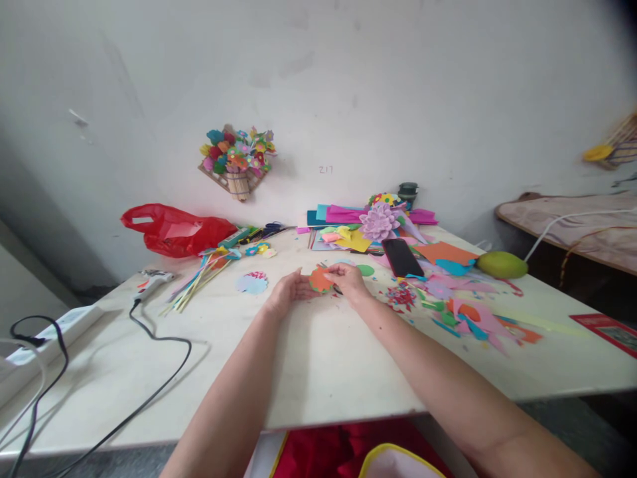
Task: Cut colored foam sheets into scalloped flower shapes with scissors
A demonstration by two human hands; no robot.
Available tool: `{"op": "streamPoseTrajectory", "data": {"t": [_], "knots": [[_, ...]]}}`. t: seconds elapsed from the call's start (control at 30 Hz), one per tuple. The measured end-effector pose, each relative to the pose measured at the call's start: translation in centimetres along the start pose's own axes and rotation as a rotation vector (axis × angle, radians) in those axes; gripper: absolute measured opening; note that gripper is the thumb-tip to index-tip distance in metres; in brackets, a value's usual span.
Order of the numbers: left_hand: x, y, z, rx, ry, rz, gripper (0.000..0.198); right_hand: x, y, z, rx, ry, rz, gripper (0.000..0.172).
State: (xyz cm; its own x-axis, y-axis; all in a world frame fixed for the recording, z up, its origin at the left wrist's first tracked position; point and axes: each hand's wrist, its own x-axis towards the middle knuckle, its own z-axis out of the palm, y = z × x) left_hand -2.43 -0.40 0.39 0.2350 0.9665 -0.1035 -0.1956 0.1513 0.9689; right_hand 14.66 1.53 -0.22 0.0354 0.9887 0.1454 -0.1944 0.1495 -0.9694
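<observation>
An orange scalloped cutout [320, 280], flower-like and with some green at its edge, is upright just above the table between my hands. My right hand [350, 280] pinches its right side, thumb over the front. On the other side, my left hand [288, 293] has its fingers stretched out toward the cutout's left edge, the thumb raised apart. Something small and dark shows below my right fingers, too hidden to name. A light-blue scalloped cutout [251, 283] with red and pink bits lies left of my hands. Behind my right hand is a green disc [366, 270].
Glue gun [155, 284], its cord and a power strip [60, 335] lie left. A red bag [174, 229], craft sticks [192, 282] and scissors [273, 228] are behind. Right are a phone [402, 257], red scraps [401, 297], coloured offcuts [478, 318] and a green oval object [502, 265].
</observation>
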Motion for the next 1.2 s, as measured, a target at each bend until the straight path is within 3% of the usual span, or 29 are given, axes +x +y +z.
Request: {"op": "streamPoseTrajectory", "data": {"t": [0.2,0.53,1.07,1.2], "knots": [[-0.4,-0.5,0.4,0.124,-0.033,0.072,0.037,0.2,0.1,0.1,-0.02,-0.008,-0.031,0.022],[0.1,-0.8,0.5,0.031,-0.032,0.069,0.029,0.2,0.3,0.0,-0.064,0.01,-0.047,0.029],[0.3,-1.1,0.3,0.069,-0.039,0.07,0.036,0.2,0.5,0.2,-0.057,0.015,-0.057,0.018],[0.3,-1.0,0.3,0.105,-0.03,0.077,0.038,0.0,0.3,0.3,0.014,-0.038,-0.051,0.032]]}}
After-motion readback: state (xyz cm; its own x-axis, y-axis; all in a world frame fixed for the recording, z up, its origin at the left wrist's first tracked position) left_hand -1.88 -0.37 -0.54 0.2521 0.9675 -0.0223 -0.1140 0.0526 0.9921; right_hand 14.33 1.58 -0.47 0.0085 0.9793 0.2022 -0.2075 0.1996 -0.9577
